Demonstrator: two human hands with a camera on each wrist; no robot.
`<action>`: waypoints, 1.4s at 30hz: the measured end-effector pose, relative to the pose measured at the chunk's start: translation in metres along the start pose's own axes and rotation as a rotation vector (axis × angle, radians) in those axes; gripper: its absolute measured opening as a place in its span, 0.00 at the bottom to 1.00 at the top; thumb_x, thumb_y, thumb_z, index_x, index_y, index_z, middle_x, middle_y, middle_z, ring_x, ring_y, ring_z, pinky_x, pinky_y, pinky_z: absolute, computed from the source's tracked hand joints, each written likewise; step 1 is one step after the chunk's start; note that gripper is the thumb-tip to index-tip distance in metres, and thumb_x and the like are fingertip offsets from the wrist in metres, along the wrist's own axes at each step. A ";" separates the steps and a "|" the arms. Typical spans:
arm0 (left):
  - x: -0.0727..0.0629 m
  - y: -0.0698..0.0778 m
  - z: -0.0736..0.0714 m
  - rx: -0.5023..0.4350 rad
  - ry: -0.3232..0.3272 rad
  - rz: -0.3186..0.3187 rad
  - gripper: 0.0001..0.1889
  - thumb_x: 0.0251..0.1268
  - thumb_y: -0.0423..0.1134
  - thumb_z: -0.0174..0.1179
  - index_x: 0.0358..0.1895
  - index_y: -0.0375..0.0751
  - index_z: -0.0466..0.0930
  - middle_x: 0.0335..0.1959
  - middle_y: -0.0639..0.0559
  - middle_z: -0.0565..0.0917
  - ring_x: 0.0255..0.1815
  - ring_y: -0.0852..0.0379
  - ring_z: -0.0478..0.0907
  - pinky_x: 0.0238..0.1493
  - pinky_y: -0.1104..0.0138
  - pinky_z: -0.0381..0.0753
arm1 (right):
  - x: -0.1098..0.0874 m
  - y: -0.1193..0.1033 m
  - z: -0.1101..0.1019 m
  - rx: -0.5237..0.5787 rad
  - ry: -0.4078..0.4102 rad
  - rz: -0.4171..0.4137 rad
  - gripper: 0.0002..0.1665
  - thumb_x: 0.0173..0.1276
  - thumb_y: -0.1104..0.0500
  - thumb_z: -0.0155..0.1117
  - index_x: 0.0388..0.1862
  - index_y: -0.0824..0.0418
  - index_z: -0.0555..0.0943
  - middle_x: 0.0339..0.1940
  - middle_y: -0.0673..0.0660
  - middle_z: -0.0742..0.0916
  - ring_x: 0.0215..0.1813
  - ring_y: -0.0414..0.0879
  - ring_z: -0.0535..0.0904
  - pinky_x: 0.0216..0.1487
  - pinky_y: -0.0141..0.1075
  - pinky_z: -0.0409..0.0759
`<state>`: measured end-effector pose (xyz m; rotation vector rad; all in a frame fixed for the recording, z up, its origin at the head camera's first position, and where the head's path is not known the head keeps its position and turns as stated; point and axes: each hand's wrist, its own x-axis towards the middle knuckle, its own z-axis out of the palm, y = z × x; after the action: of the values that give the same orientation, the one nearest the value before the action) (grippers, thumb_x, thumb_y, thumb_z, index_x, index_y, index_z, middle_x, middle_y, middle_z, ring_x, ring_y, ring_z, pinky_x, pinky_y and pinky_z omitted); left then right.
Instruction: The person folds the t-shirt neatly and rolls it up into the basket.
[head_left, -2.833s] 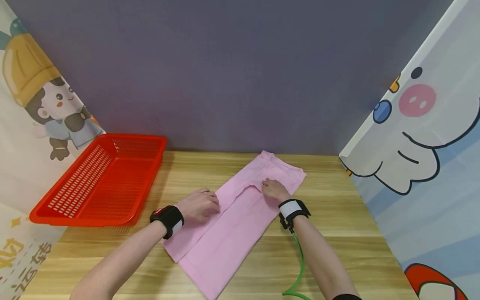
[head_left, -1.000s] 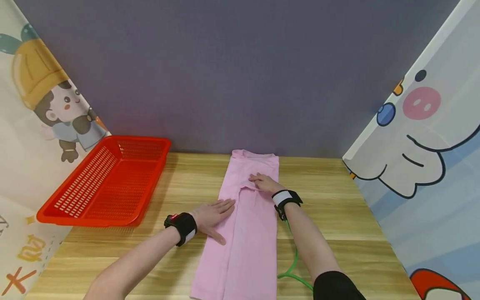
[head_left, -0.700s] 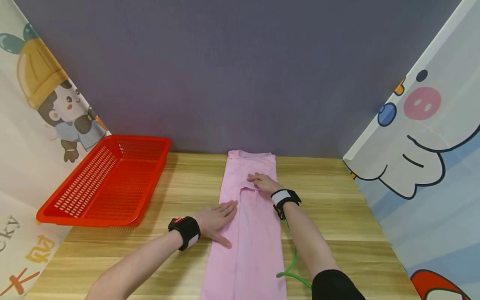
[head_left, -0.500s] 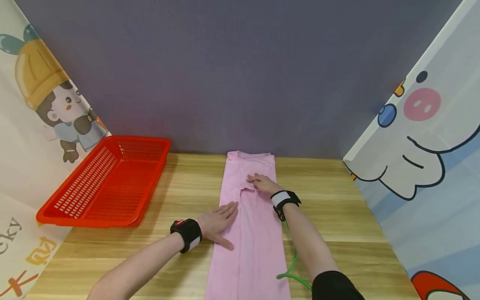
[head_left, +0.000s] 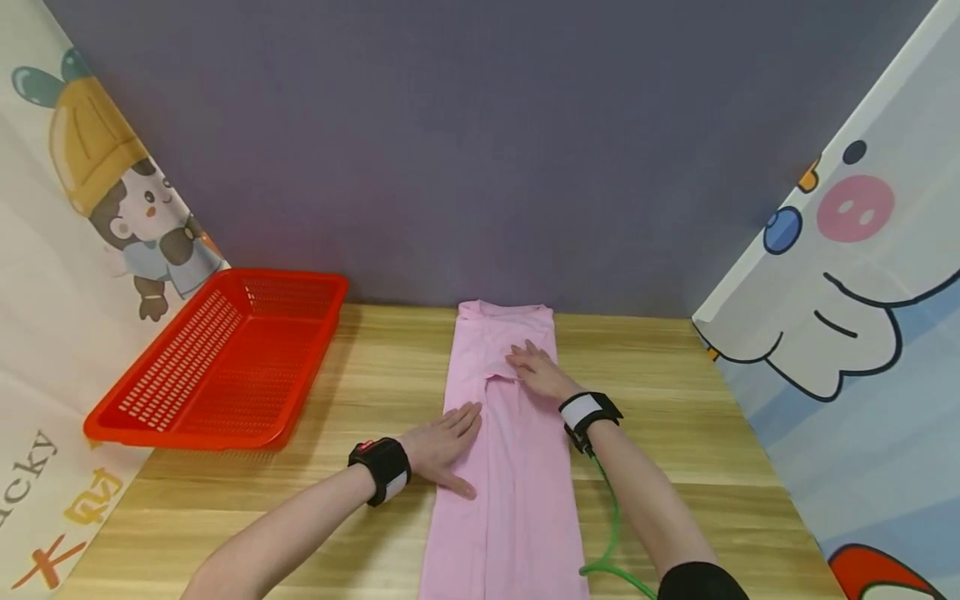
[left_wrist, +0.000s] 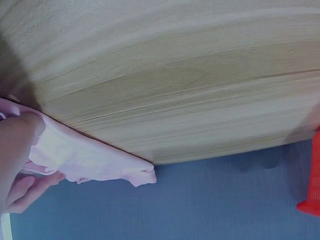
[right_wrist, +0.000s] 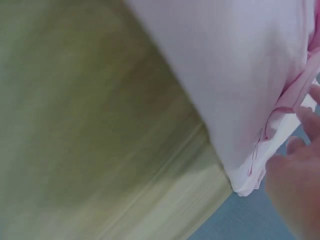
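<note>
A pink shirt [head_left: 501,500] lies folded lengthwise into a long strip, its neckline at the far end near the grey panel. My left hand [head_left: 442,446] rests on the strip's left side, fingers straight and thumb spread. Farther up, my right hand [head_left: 542,372] lies on the shirt with its fingers extended, beside a small raised fold. In the left wrist view, part of the left hand [left_wrist: 20,155] shows over the pink cloth [left_wrist: 85,155]. The right wrist view has the right hand [right_wrist: 297,165] next to the layered cloth edge [right_wrist: 225,75]. The shirt's near end runs out of the head view.
A red perforated plastic basket [head_left: 225,367] stands at the left on the wooden table [head_left: 675,500]. A grey panel [head_left: 465,150] closes off the back, with cartoon-printed sheets at both sides. A green cable [head_left: 615,525] hangs from the right wrist strap.
The shirt has turned from a diagonal to nearly straight away from me. My left hand has gone from curled to flat on it. The right hand's fingers have straightened.
</note>
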<state>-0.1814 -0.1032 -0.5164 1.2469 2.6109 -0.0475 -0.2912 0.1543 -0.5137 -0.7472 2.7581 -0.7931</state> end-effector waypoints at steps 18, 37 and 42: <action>0.000 0.000 0.000 -0.075 0.011 -0.014 0.63 0.55 0.75 0.60 0.79 0.29 0.48 0.83 0.33 0.44 0.85 0.40 0.43 0.82 0.54 0.51 | -0.076 -0.007 0.014 -0.168 0.201 -0.122 0.28 0.65 0.61 0.64 0.65 0.64 0.78 0.64 0.70 0.76 0.65 0.68 0.67 0.66 0.62 0.68; -0.020 0.014 0.016 -0.205 0.375 0.116 0.28 0.59 0.58 0.69 0.58 0.48 0.79 0.58 0.54 0.80 0.60 0.57 0.77 0.64 0.62 0.77 | -0.128 -0.032 0.019 -0.141 0.068 -0.168 0.07 0.64 0.57 0.70 0.40 0.55 0.83 0.36 0.49 0.81 0.42 0.41 0.72 0.45 0.35 0.73; -0.025 0.027 0.019 -0.252 0.408 0.250 0.04 0.64 0.40 0.67 0.39 0.50 0.82 0.34 0.61 0.81 0.37 0.70 0.76 0.45 0.79 0.76 | -0.135 -0.040 0.020 -0.045 -0.051 -0.176 0.11 0.64 0.57 0.70 0.24 0.51 0.77 0.19 0.41 0.73 0.25 0.30 0.66 0.28 0.24 0.66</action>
<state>-0.1420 -0.1077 -0.5266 1.6106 2.6397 0.6223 -0.1521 0.1852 -0.5055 -1.0154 2.7001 -0.7342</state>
